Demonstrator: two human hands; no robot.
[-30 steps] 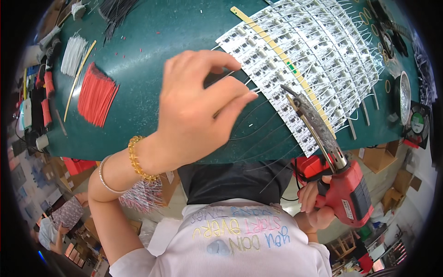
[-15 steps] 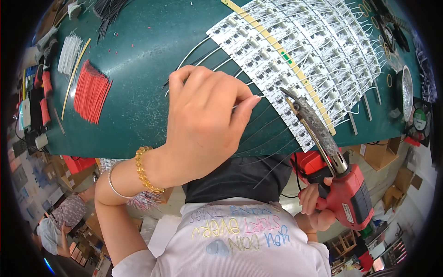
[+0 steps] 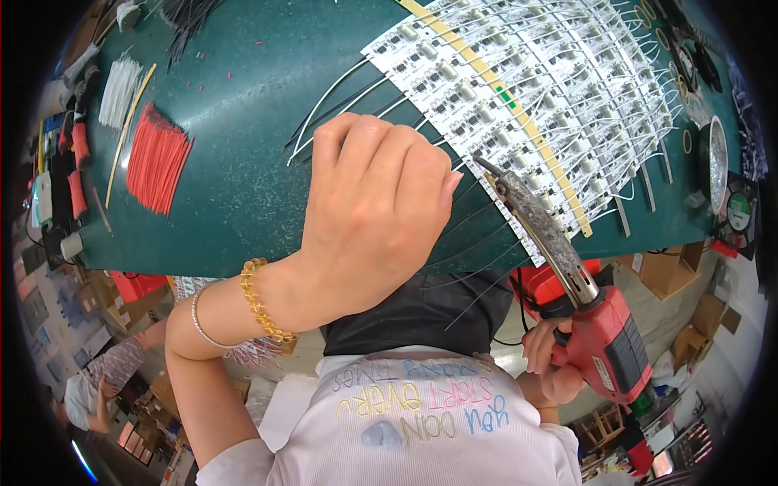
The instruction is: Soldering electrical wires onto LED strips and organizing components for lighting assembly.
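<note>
Here I am over the green tabletop (image 3: pixel 251 194), and my right hand (image 3: pixel 555 368) is wrapped firmly around the grip of a red soldering gun (image 3: pixel 608 344), its scorched metal barrel (image 3: pixel 551 231) slanting up and to the left, the dark tip (image 3: pixel 488 165) right at the near left edge of the white circuit-board panel (image 3: pixel 389 53)! That panel sprawls across the upper right of the table, packed with rows of small parts, white leads looping over it, a yellow strip (image 3: pixel 535 138) with a green mark laid across. And my left hand (image 3: pixel 377 202), back of it up, fingers curled in, thumb beside them, sits just left of that tip; whether I have a lead pinched in there, I can't tell, the knuckles hide it. White wires (image 3: pixel 328 87) arc out from the panel's edge past my knuckles, and thin dark wires (image 3: pixel 476 298) trail off the lower edge towards my lap. Amber beads (image 3: pixel 258 300) circle my left wrist, a thin bangle (image 3: pixel 200 320) further up the forearm. Over on the far left, well apart from the panel: a fan of red wires (image 3: pixel 158 162), a bunch of white ones (image 3: pixel 121 91), a slim yellow stick (image 3: pixel 130 134) between them! Out at the right, a round metal dish (image 3: pixel 715 166) stands tilted near a spool (image 3: pixel 739 211) with a green centre.
</note>
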